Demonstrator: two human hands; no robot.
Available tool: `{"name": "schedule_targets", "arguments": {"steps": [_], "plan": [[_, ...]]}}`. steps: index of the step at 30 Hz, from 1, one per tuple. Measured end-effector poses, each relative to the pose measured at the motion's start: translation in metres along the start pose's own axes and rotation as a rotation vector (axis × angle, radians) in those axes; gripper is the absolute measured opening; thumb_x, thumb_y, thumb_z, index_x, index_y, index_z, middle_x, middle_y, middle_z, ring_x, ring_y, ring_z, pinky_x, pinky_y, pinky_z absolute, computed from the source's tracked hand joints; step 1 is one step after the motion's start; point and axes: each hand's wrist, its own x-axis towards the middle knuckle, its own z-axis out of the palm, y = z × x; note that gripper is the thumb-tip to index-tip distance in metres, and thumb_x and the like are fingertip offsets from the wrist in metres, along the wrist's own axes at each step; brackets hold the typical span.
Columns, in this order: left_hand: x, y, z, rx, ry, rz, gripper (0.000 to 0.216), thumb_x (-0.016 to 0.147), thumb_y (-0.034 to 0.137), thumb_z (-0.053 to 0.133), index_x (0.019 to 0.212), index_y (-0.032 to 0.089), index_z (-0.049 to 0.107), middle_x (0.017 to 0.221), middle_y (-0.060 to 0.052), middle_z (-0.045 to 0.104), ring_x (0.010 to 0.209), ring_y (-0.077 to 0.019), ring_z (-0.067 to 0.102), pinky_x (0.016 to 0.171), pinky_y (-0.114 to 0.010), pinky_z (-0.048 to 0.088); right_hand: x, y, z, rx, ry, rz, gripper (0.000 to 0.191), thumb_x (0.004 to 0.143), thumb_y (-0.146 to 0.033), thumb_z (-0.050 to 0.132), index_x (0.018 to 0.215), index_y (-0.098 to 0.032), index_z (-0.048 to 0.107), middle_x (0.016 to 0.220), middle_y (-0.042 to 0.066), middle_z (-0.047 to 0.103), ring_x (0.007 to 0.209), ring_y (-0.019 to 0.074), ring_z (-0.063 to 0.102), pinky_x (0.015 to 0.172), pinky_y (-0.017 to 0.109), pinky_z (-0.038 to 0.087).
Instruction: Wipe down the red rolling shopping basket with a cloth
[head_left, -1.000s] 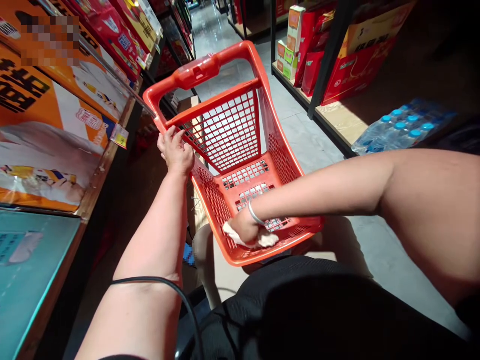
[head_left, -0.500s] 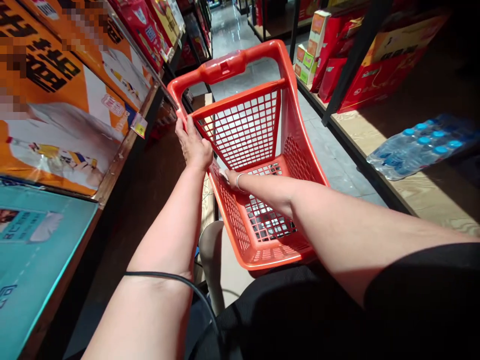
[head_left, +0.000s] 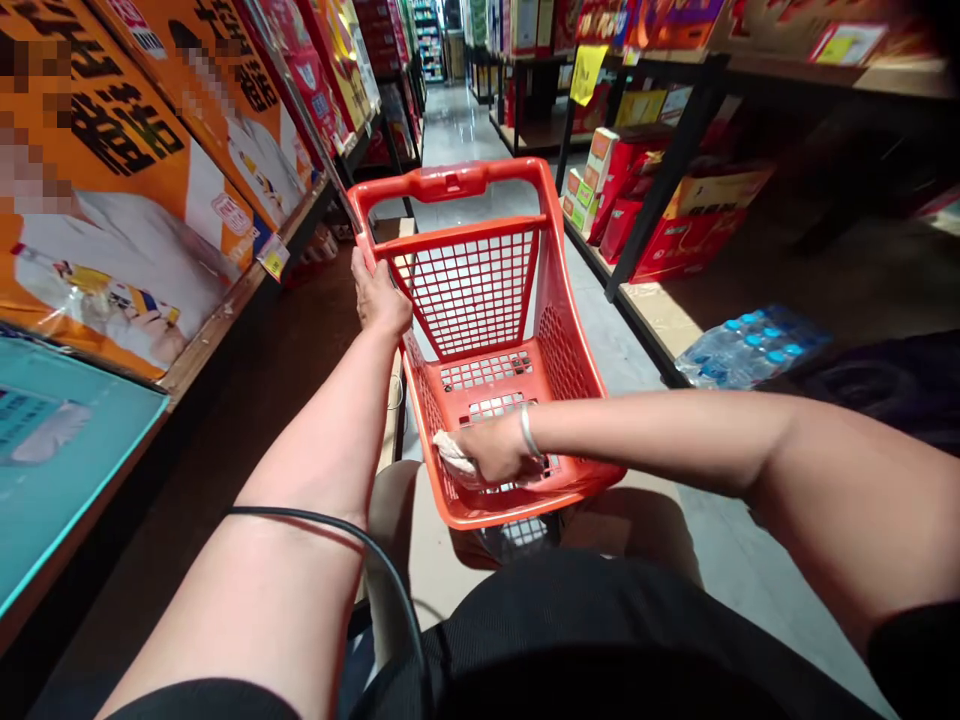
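Note:
In front of me stands a red plastic shopping basket [head_left: 499,228] with grid walls and a handle bar at its far end. My left hand [head_left: 381,300] is wrapped round the basket's upper left rim near the handle. Inside the basket, my right hand [head_left: 499,455] presses a whitish cloth [head_left: 454,458] against the near part of the left wall. A light bracelet circles the right wrist. The fingers of that hand are partly hidden behind its back. Nothing else lies in the basket that I can see.
Shelves with orange boxes [head_left: 127,160] and a teal box [head_left: 71,440] line the left. On the right, a low shelf holds red packages [head_left: 686,235] and a pack of water bottles [head_left: 750,348]. A tiled aisle [head_left: 457,125] runs ahead. A black cable [head_left: 322,518] crosses my left forearm.
My right hand has moved the cloth along the basket's left wall, from its middle toward the near end. The left hand stays on the rim. The view has tilted up a little.

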Motion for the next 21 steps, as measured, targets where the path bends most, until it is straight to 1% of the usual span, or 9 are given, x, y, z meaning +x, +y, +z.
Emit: {"name": "schedule_targets", "arguments": {"steps": [2,4,6,10,13,15,17,19,21], "plan": [[-0.001,0.008,-0.002,0.084,-0.017,-0.055,0.055,0.087,0.024,0.059,0.142,0.025,0.053,0.172,-0.004,0.018,0.158,-0.0275,0.02,0.13,-0.049,0.019,-0.018,0.002,0.011,-0.083,0.077,-0.063,0.051,0.072,-0.011,0.072,0.119,-0.021,0.056,0.099,0.007,0.069,0.088,0.0252,0.068,0.072,0.032,0.052],[-0.002,0.016,-0.004,0.188,-0.042,-0.117,0.059,0.088,0.018,0.056,0.146,0.024,0.05,0.173,-0.004,0.012,0.159,-0.0269,0.015,0.129,-0.052,0.021,-0.038,0.013,0.028,-0.09,0.253,-0.139,0.048,0.075,-0.014,0.068,0.12,-0.021,0.052,0.11,0.009,0.066,0.099,0.0262,0.066,0.081,0.034,0.052],[-0.003,0.022,-0.005,0.254,-0.061,-0.162,0.062,0.089,0.014,0.055,0.149,0.024,0.047,0.174,-0.003,0.007,0.16,-0.0257,0.011,0.129,-0.053,0.023,-0.052,0.031,0.048,-0.035,0.441,-0.166,0.042,0.077,-0.014,0.062,0.117,-0.02,0.051,0.113,0.01,0.062,0.104,0.0258,0.063,0.088,0.036,0.052],[-0.002,0.028,-0.005,0.274,-0.068,-0.193,0.063,0.091,0.01,0.053,0.152,0.021,0.042,0.174,-0.005,-0.001,0.16,-0.0268,0.004,0.126,-0.059,0.023,-0.053,0.071,0.074,0.075,0.746,-0.098,0.046,0.076,-0.01,0.053,0.121,-0.019,0.05,0.112,0.01,0.06,0.102,0.0231,0.061,0.089,0.037,0.052],[-0.002,0.031,-0.004,0.256,-0.059,-0.208,0.064,0.092,0.008,0.051,0.154,0.017,0.038,0.174,-0.009,-0.003,0.16,-0.0287,0.0,0.124,-0.062,0.023,-0.049,0.097,0.069,0.006,0.847,-0.136,0.057,0.072,-0.009,0.054,0.128,-0.018,0.051,0.118,0.011,0.061,0.108,0.0239,0.06,0.094,0.038,0.051],[-0.003,0.033,-0.002,0.242,-0.056,-0.226,0.068,0.091,0.007,0.053,0.156,0.014,0.034,0.173,-0.012,-0.006,0.16,-0.0294,-0.001,0.124,-0.061,0.022,-0.049,0.112,0.055,0.0,0.815,-0.143,0.048,0.077,-0.013,0.056,0.125,-0.021,0.056,0.117,0.009,0.064,0.107,0.023,0.062,0.093,0.036,0.051],[-0.005,0.037,0.002,0.227,-0.056,-0.242,0.074,0.088,0.007,0.055,0.157,0.011,0.029,0.172,-0.015,-0.01,0.16,-0.0309,0.003,0.124,-0.059,0.024,-0.051,0.127,0.034,0.027,0.676,-0.085,0.034,0.085,-0.022,0.059,0.118,-0.024,0.062,0.111,0.005,0.068,0.1,0.0208,0.065,0.087,0.032,0.052],[-0.009,0.043,0.006,0.213,-0.048,-0.257,0.079,0.086,0.008,0.056,0.159,0.011,0.026,0.171,-0.017,-0.014,0.159,-0.0332,0.011,0.124,-0.056,0.026,-0.052,0.142,0.007,-0.035,0.456,0.075,0.027,0.085,-0.027,0.065,0.112,-0.026,0.068,0.104,0.003,0.072,0.094,0.0203,0.068,0.081,0.029,0.052],[-0.017,0.048,0.011,0.205,-0.037,-0.262,0.08,0.085,0.009,0.055,0.16,0.012,0.027,0.171,-0.018,-0.013,0.157,-0.0368,0.021,0.124,-0.056,0.027,-0.052,0.155,-0.022,-0.2,0.303,0.323,0.027,0.079,-0.027,0.072,0.106,-0.026,0.072,0.099,0.005,0.073,0.093,0.0245,0.07,0.08,0.032,0.051]]}}
